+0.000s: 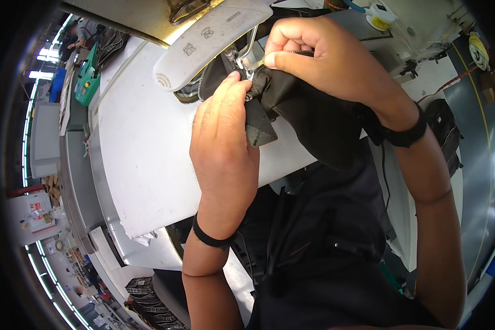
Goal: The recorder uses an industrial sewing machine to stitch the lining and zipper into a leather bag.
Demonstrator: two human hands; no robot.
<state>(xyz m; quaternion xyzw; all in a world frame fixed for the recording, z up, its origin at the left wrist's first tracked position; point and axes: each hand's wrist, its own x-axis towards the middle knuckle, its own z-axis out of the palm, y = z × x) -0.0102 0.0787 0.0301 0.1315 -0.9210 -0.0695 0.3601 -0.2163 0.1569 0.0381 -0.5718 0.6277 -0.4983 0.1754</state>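
Observation:
A dark olive fabric piece [324, 126] lies under the head of a white sewing machine [209, 47] and hangs over the table's near edge. My left hand [225, 126] rests on the cloth with fingers stretched out, fingertips close to the metal presser foot [250, 69]. To the right of the foot, my right hand [330, 60] pinches the fabric's edge between thumb and forefinger, the other fingers curled. Zipper teeth [302, 53] show by that hand. Another zipper edge [202, 82] curves out left of the foot, beside a striped lining. The needle point is hard to make out.
The white worktable [148, 159] extends left. A white bottle with a blue spout [379, 16] stands at the back right. A green case [86, 77] lies far left. Dark bags [443, 129] sit at the right, and striped cloth [151, 300] lies lower left. People are in the distance.

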